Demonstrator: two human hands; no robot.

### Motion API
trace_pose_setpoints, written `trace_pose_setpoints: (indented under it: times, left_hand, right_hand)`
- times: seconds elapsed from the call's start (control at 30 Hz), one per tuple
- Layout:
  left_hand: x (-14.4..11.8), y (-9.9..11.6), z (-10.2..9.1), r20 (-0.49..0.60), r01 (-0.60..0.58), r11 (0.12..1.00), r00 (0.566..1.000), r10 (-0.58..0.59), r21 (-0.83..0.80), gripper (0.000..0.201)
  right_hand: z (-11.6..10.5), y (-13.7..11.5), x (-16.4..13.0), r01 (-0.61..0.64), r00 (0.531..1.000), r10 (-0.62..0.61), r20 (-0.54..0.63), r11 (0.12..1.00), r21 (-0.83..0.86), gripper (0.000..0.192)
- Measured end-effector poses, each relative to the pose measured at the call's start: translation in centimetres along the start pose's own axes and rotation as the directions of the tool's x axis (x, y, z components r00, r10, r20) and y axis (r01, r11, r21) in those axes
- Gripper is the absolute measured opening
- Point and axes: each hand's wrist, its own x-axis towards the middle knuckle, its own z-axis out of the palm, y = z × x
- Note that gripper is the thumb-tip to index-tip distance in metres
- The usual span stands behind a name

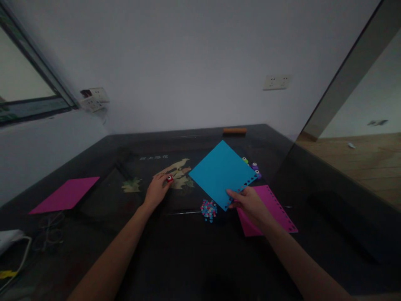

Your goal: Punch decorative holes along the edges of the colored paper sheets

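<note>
My left hand [156, 190] is over the table's flower picture, its thumb and fingers closed on a small red craft punch [169, 179] with a white eye-like top. In my right hand [251, 204] a blue sheet of paper [219, 171] is pinched near its lower right edge and held at a slant. Small punched holes run along that edge. Under my right hand lies a pink sheet [272, 205], also punched along one side. Between the hands sits a little heap of blue, pink and white paper bits [209, 210].
Behind the blue sheet stand a green craft punch [245, 160] and two purple ones [255, 166], partly hidden. Another pink sheet [67, 194] lies at the left. An orange-brown bar [234, 131] rests by the wall. A white device with a cable [11, 240] is at the left edge.
</note>
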Motion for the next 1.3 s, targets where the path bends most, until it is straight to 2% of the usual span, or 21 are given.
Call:
trace_pose_setpoints:
  times: [0.1, 0.23, 0.33, 0.4, 0.47, 0.67, 0.9, 1.03, 1.1, 1.3]
  left_hand:
    - [-0.2, 0.5, -0.2, -0.027, 0.021, 0.998, 0.999, -0.022, -0.064, 0.029]
    - [-0.2, 1.7, -0.4, -0.047, 0.149, 0.955, 0.985, -0.166, -0.256, 0.035]
    - [-0.1, 3.1, -0.6, 0.021, 0.245, 0.821, 0.962, -0.274, -0.516, 0.041]
    - [-0.1, 4.2, -0.8, 0.083, 0.275, 0.711, 0.953, -0.292, -0.648, 0.044]
    - [-0.1, 5.3, -1.0, 0.121, 0.281, 0.649, 0.952, -0.280, -0.707, 0.044]
    - [-0.6, 8.4, -1.4, 0.184, 0.300, 0.609, 0.952, -0.247, -0.734, 0.039]
    - [-1.7, 11.0, -1.5, 0.303, 0.244, 0.717, 0.952, -0.047, -0.653, 0.043]
    - [-2.3, 12.1, -1.7, 0.383, 0.215, 0.771, 0.923, 0.041, -0.600, 0.037]
    - [-2.5, 12.6, -1.9, 0.436, 0.246, 0.751, 0.898, 0.062, -0.613, 0.033]
    - [-3.1, 14.5, -2.5, 0.566, 0.408, 0.669, 0.824, 0.024, -0.622, 0.032]
  right_hand:
    - [0.0, -0.1, -0.1, 0.004, 1.000, -0.004, 0.020, 1.000, 0.005, 0.036]
    - [0.1, -0.1, -0.2, 0.002, 0.998, -0.003, 0.058, 1.000, 0.014, 0.037]
    - [0.2, 0.1, -0.2, 0.007, 0.998, -0.008, 0.062, 1.000, 0.010, 0.037]
    - [0.2, 0.2, -0.1, 0.013, 0.998, -0.013, 0.063, 1.000, 0.008, 0.037]
    - [0.2, 0.3, -0.1, 0.014, 0.997, -0.015, 0.072, 1.000, 0.007, 0.039]
    - [0.2, 0.3, -0.3, -0.002, 0.998, 0.000, 0.061, 1.000, 0.028, 0.042]
    - [0.4, 0.3, -0.3, 0.005, 1.000, -0.006, 0.019, 1.000, 0.024, 0.040]
    - [0.4, 0.5, -0.2, 0.022, 1.000, -0.022, 0.011, 0.999, 0.026, 0.038]
    - [0.4, 0.6, -0.1, 0.020, 1.000, -0.020, 0.000, 0.999, 0.030, 0.037]
    - [0.5, 0.9, 0.1, 0.018, 1.000, -0.017, -0.010, 0.999, 0.032, 0.035]
